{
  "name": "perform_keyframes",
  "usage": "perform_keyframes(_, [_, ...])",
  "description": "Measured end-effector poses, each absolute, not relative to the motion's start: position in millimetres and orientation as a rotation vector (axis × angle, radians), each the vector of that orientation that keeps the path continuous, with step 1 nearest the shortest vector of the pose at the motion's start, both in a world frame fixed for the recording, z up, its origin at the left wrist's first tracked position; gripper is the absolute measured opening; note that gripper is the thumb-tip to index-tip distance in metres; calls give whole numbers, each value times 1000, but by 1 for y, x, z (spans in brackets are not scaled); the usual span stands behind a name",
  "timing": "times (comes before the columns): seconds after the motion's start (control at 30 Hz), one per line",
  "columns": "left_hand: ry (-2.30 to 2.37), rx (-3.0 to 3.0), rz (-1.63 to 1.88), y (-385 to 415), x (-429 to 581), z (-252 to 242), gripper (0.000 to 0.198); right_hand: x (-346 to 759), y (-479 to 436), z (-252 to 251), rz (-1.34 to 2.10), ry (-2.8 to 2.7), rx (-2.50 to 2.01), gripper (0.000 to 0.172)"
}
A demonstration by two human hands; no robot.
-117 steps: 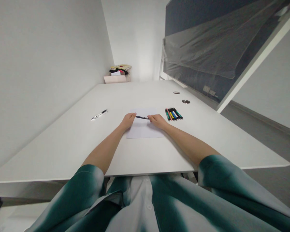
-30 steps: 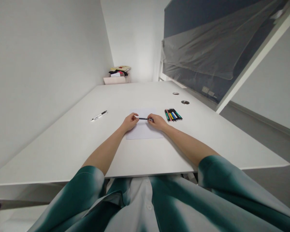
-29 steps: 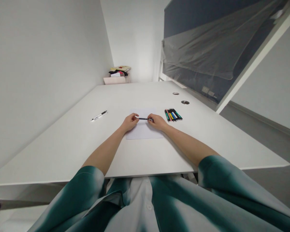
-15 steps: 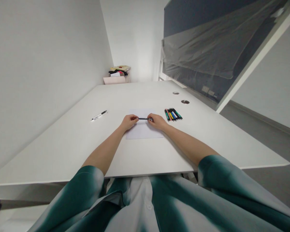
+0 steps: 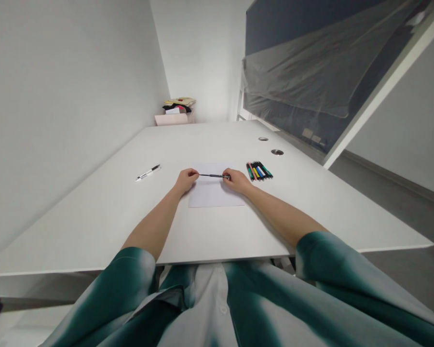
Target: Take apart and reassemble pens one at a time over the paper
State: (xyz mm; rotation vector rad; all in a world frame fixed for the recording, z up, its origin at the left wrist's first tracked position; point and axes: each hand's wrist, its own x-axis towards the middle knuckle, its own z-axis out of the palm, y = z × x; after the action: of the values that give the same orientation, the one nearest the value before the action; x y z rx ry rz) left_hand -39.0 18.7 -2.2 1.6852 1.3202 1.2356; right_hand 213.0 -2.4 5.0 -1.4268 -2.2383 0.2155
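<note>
A dark pen [image 5: 216,176] is stretched level between my two hands, above a white sheet of paper [image 5: 217,198] lying on the table. My left hand [image 5: 187,180] pinches the thin left end, a slender rod [image 5: 204,175] that looks like a pen refill coming out of the barrel. Around the thicker right end, the fingers of my right hand [image 5: 236,180] are closed. The ends inside both hands are hidden by the fingers.
Several coloured pens or markers [image 5: 259,171] lie in a row right of the paper. To the left is a black-and-clear pen [image 5: 148,173]. Two round grommets [image 5: 277,152] sit in the white table [image 5: 202,236]. A pink box [image 5: 171,119] with stacked items stands at the far end.
My left hand has moved a little left, away from my right hand. More of the thin rod now shows between them. My right hand has hardly moved.
</note>
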Motion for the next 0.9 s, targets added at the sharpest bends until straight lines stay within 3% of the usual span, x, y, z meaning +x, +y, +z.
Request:
perform_keyframes(0.43, [1486,1321,1523,35,-64,-10,16,219,6,0,143,-2034,-1625,28])
perform_keyframes(0.9, [1302,1768,1045,18,-41,-3,17,217,10,-6,72,-2269,-1503,25])
